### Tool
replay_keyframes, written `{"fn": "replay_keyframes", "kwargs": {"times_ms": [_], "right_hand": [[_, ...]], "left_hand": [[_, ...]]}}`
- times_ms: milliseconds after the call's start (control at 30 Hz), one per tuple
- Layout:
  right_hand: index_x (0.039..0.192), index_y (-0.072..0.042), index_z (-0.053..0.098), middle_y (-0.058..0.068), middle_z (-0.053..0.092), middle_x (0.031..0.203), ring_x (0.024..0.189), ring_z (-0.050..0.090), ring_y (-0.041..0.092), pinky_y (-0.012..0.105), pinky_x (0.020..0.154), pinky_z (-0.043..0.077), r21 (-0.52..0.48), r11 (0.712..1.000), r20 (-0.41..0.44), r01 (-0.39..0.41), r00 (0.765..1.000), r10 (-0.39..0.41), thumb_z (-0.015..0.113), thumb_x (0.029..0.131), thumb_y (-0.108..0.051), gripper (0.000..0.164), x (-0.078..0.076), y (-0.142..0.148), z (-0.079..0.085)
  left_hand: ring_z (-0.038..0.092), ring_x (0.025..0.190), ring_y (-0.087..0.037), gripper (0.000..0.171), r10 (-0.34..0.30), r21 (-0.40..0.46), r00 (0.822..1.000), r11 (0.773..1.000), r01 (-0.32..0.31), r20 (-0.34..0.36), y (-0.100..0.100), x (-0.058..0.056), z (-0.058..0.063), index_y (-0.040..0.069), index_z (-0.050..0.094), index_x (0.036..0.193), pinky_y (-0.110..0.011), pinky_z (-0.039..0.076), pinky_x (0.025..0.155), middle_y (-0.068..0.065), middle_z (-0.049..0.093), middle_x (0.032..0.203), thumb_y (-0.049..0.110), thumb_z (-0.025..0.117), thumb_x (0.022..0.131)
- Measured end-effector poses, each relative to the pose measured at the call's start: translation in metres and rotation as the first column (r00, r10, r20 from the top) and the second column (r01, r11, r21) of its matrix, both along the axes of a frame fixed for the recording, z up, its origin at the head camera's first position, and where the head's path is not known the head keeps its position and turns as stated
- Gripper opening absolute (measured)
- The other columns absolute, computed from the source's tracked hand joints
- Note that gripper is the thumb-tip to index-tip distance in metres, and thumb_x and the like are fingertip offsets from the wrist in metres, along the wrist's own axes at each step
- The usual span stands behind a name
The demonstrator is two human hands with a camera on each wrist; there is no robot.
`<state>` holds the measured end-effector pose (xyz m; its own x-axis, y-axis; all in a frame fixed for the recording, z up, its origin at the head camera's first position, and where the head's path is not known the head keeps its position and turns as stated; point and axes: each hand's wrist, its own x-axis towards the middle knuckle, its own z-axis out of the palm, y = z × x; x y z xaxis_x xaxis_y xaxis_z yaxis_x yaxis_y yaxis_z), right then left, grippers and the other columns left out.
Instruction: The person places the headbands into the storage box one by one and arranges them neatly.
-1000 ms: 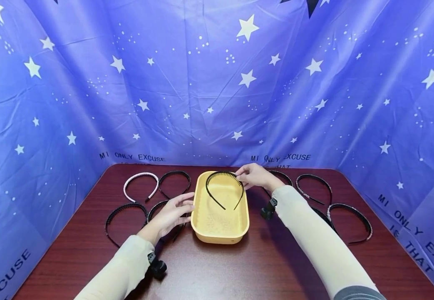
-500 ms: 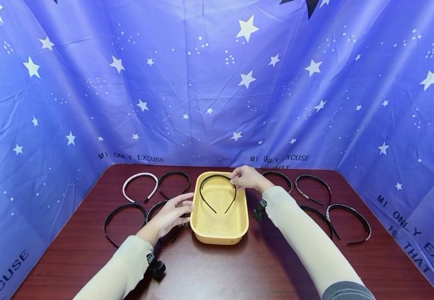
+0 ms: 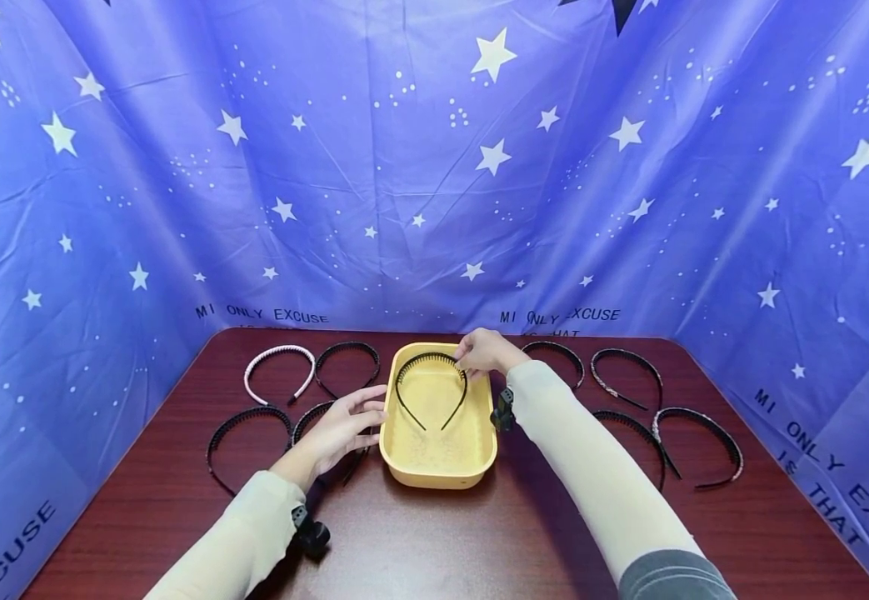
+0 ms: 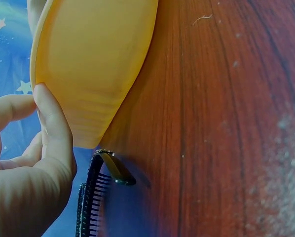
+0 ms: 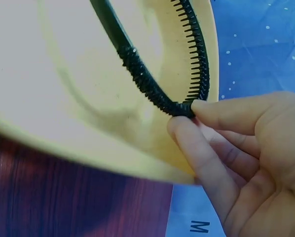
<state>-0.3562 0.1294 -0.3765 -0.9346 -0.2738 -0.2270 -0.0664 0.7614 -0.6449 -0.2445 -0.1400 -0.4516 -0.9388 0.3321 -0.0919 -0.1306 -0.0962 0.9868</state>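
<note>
A black toothed headband point(image 3: 432, 357) hangs over the yellow tray point(image 3: 438, 482), its two ends toward me. My right hand point(image 3: 485, 351) pinches it at the right of its arch, between thumb and fingertips. Up close in the right wrist view, the headband point(image 5: 147, 91) shows a beaded or textured outer face and a row of comb teeth. My left hand point(image 3: 340, 436) touches the tray's left side with its fingers spread; in the left wrist view its fingertips meet the tray's rim point(image 4: 34, 64). Whether the headband touches the tray floor I cannot tell.
Left of the tray lie a white headband point(image 3: 278, 352) and several dark ones, such as this black headband point(image 3: 347, 347), one partly behind my left hand. On the right are several more, including a patterned headband point(image 3: 704, 421). A starry blue curtain point(image 3: 434, 167) surrounds the dark red table point(image 3: 404, 550).
My right hand has carried the black headband left and slightly toward me, farther over the tray. The left hand has stayed at the tray's side.
</note>
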Motion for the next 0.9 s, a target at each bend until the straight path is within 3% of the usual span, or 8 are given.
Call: {"fn": "replay_keyframes", "kwargs": {"times_ms": [400,633,900], "right_hand": [[0.092,-0.003,0.069,0.009,0.069,0.081,0.06,0.069,0.018,0.029,0.058,0.058,0.17,0.984,-0.058,0.053,0.997,-0.043,0.068,0.089,0.002,0.007,-0.001,-0.013,-0.006],[0.087,-0.004,0.069,0.01,0.071,0.074,0.063,0.071,0.022,0.034,0.063,0.06,0.201,0.978,-0.04,0.053,0.998,-0.046,0.067,0.087,0.004,0.008,-0.004,-0.014,-0.009],[0.081,-0.006,0.07,0.01,0.071,0.074,0.067,0.072,0.025,0.036,0.065,0.06,0.237,0.97,-0.074,0.052,0.997,-0.035,0.066,0.084,0.005,0.011,-0.002,-0.017,-0.009]], "left_hand": [[0.06,0.108,-0.025,0.059,-0.001,-0.004,1.0,1.0,0.001,-0.003,0.001,0.001,0.001,0.001,0.036,0.151,-0.036,0.055,0.084,-0.027,0.051,0.134,0.004,0.059,0.097],[0.061,0.106,-0.023,0.06,0.002,-0.011,1.0,1.0,-0.002,-0.009,0.001,0.002,0.002,0.0,0.036,0.151,-0.035,0.055,0.082,-0.027,0.05,0.133,0.004,0.06,0.096],[0.061,0.107,-0.024,0.061,0.003,-0.009,1.0,1.0,-0.003,-0.006,0.002,0.003,0.004,0.001,0.036,0.152,-0.038,0.055,0.084,-0.027,0.05,0.134,0.003,0.06,0.096]]}}
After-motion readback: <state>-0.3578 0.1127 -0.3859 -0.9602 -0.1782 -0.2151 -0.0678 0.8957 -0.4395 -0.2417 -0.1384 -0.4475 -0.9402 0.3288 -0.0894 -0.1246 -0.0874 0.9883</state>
